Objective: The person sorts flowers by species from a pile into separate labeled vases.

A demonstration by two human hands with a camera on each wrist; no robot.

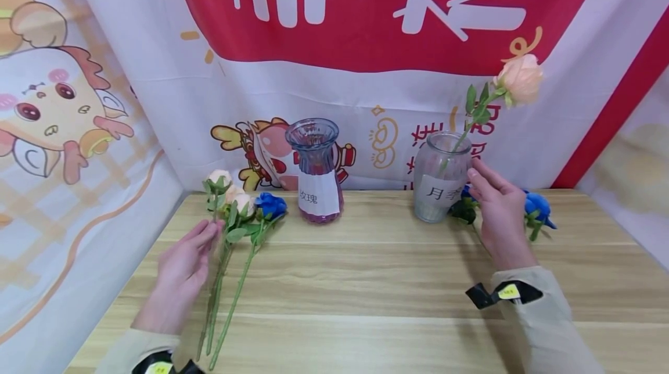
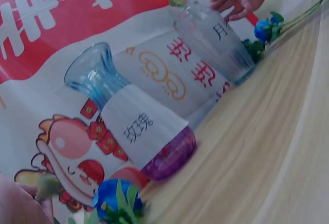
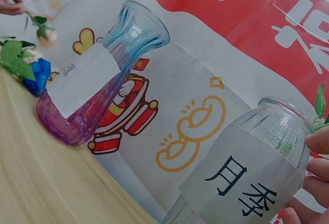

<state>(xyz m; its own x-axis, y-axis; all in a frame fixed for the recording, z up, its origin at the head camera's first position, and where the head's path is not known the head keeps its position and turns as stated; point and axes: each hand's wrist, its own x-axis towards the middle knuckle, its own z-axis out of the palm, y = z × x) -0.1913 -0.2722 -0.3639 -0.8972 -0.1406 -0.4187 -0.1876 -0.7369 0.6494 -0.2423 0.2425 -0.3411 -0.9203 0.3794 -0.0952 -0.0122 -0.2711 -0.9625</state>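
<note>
My left hand (image 1: 183,263) pinches the stem of a pale pink rose (image 1: 219,177) at the table's left side. Beside it lie another pale rose (image 1: 241,202) and a blue rose (image 1: 270,205), stems toward me. My right hand (image 1: 499,211) is at the right side of a clear glass vase (image 1: 431,202) with a white label, fingers extended against or close to the glass. A peach rose (image 1: 520,79) stands in this vase, leaning right. Partly hidden behind my right hand, blue roses (image 1: 538,208) lie on the table.
A blue-and-purple glass vase (image 1: 315,147) with a white label stands left of the middle, near the back. Behind the wooden table (image 1: 355,281) hangs a red and white printed cloth (image 1: 366,31). Another printed cloth (image 1: 94,234) borders the left side.
</note>
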